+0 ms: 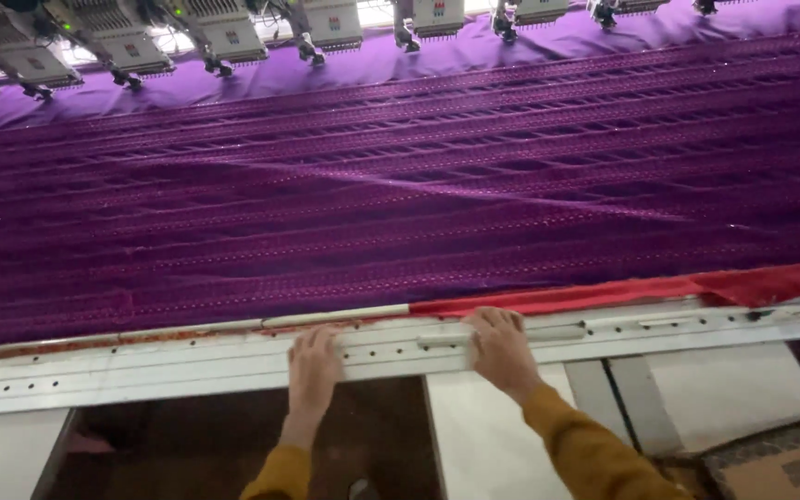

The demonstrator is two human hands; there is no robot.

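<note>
hands [409, 361] on white frame rail [187, 361]

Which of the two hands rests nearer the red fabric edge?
The right hand, on the white frame rail; red fabric starts just above it, while the left hand sits below purple cloth.

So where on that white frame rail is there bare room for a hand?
The white frame rail is bare left of the left hand and right of the right hand. The gap between the hands is narrow. Beyond the rail, purple fabric fills everything up to the embroidery heads.

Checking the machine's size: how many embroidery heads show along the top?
About 9 embroidery heads, in a row along the top edge above the purple fabric; more may be cut off.
</note>
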